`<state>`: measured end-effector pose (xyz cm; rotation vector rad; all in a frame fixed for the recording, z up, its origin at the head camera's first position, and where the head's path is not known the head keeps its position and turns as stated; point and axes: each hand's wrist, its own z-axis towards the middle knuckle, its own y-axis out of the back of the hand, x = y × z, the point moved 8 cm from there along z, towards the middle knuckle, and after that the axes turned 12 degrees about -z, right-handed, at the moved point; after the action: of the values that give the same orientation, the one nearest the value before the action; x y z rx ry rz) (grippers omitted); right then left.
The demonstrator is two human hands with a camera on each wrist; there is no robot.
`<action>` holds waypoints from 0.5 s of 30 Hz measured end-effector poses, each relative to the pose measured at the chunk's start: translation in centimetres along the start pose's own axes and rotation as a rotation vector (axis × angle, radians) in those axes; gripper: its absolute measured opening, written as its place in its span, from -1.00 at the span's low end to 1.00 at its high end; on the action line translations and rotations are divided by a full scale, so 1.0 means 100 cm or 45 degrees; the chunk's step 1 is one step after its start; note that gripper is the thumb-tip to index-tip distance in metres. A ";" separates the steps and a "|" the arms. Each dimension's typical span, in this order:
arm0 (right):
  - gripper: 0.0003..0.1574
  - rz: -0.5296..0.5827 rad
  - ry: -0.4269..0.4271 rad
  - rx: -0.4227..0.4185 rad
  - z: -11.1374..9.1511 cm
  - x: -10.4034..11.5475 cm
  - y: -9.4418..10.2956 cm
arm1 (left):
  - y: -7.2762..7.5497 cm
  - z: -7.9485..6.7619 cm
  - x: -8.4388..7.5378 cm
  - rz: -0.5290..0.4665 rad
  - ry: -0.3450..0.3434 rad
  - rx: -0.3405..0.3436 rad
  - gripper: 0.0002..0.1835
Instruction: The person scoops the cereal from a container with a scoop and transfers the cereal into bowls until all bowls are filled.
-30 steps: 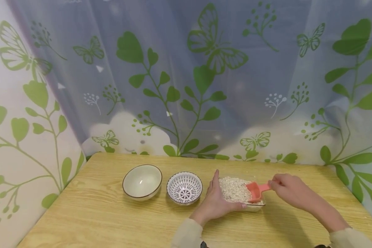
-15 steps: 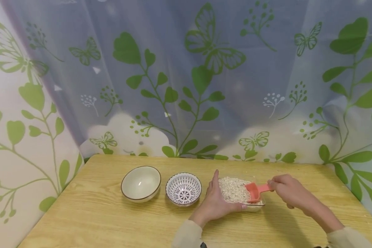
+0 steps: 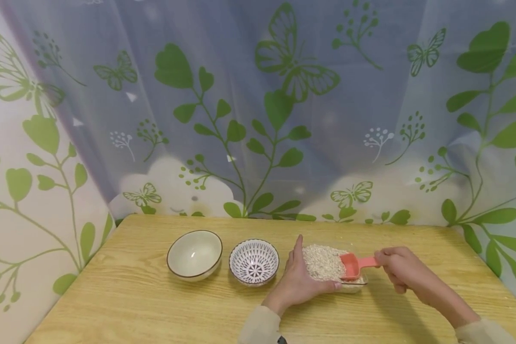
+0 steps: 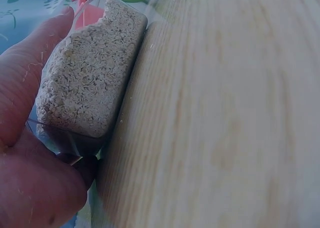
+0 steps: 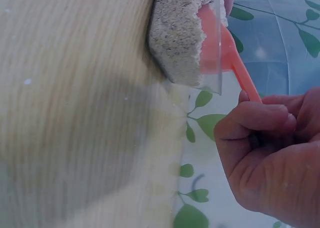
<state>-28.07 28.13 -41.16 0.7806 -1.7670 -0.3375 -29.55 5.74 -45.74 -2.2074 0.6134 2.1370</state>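
A clear rectangular container (image 3: 359, 285) full of rolled oats (image 3: 324, 263) stands on the table. My left hand (image 3: 296, 282) holds its left end, with the thumb along the near side; the far fingers are partly hidden. In the left wrist view, the thumb and fingers spread around the container's end beside the oats (image 4: 90, 68). A coral-pink scoop (image 3: 350, 266) sits partly sunk in the oats at the right end. My right hand (image 3: 406, 270) pinches the end of the scoop's handle, as the right wrist view of that hand (image 5: 270, 158) also shows.
Left of the container stands a small bowl (image 3: 254, 263) with a dark patterned inside. Further left is a larger cream bowl (image 3: 195, 255) with a dark rim. Both are on the wooden table (image 3: 155, 310), backed by a leaf-and-butterfly curtain (image 3: 241, 95).
My right hand has shifted slightly right and down with the scoop's handle, its lower fingers now showing more. The left hand stays on the container. The head view has shifted slightly.
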 end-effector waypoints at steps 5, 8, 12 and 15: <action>-0.55 0.086 -0.042 0.032 -0.001 -0.009 -0.003 | 0.000 0.000 0.000 -0.004 0.004 0.001 0.53; -0.56 0.127 -0.049 0.032 0.000 -0.013 -0.005 | 0.000 0.000 0.001 -0.006 0.008 0.002 0.53; -0.59 0.172 -0.044 0.025 0.001 -0.018 -0.008 | 0.000 0.000 0.001 -0.006 0.018 0.001 0.53; -0.61 0.183 -0.050 0.012 0.001 -0.022 -0.009 | 0.000 -0.001 0.002 -0.008 0.023 0.002 0.53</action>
<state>-27.48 28.89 -43.30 0.6531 -1.8514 -0.2497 -29.50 5.70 -45.91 -2.2274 0.6079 2.1146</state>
